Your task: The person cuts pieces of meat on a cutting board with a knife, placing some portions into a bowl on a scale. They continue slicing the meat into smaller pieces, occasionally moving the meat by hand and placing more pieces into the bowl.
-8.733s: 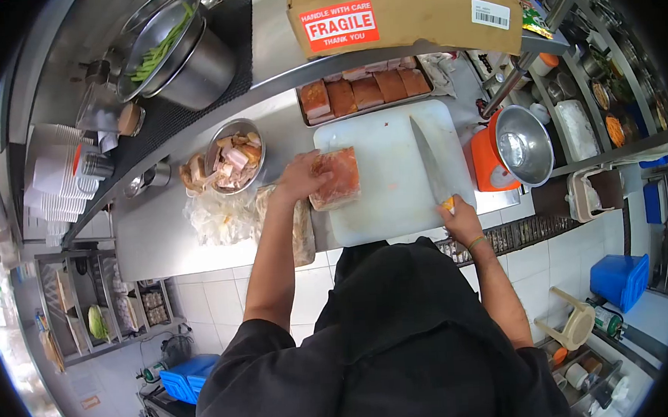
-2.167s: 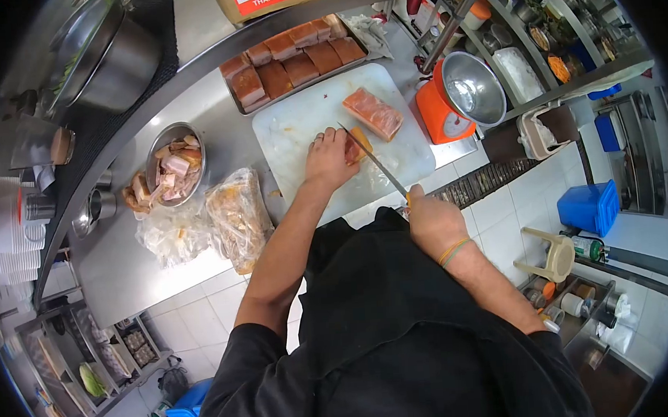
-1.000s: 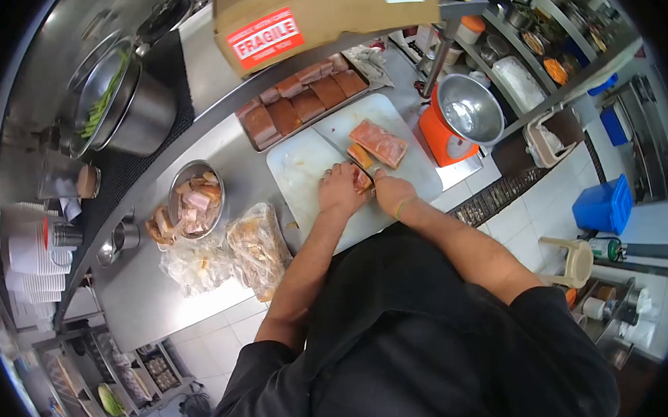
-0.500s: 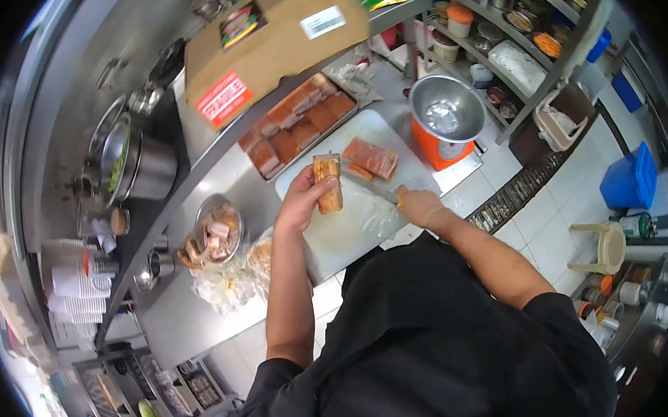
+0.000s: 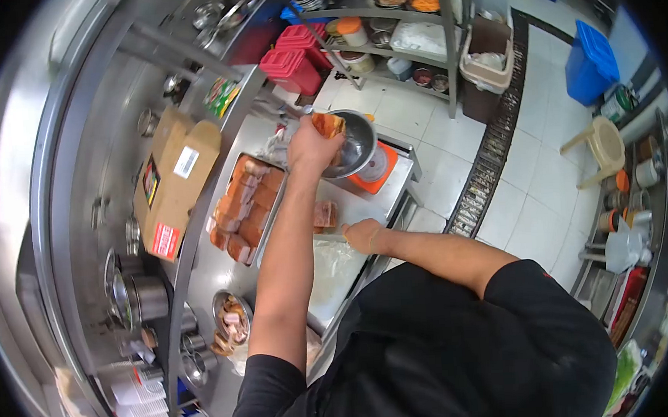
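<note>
My left hand (image 5: 313, 145) grips a browned slab of meat (image 5: 330, 126) at the near-left rim of a steel bowl (image 5: 358, 144). Under the bowl is an orange scale (image 5: 378, 172). My right hand (image 5: 363, 236) is closed at the edge of the white cutting board (image 5: 336, 273); what it holds is too hidden to tell. Another piece of meat (image 5: 324, 214) lies on the board, partly behind my left forearm. Left of that arm, a tray holds several browned meat blocks (image 5: 251, 202).
A bowl of meat pieces (image 5: 233, 319) sits on the steel counter. A cardboard box (image 5: 174, 189) is on the shelf at left. Red bins (image 5: 289, 71), a lined waste bin (image 5: 487, 55), a blue bin (image 5: 591, 61) and a stool (image 5: 600, 150) stand beyond.
My left hand has carried the meat from above the board to the steel bowl. My right hand stays near the board's edge. The view has turned to the right.
</note>
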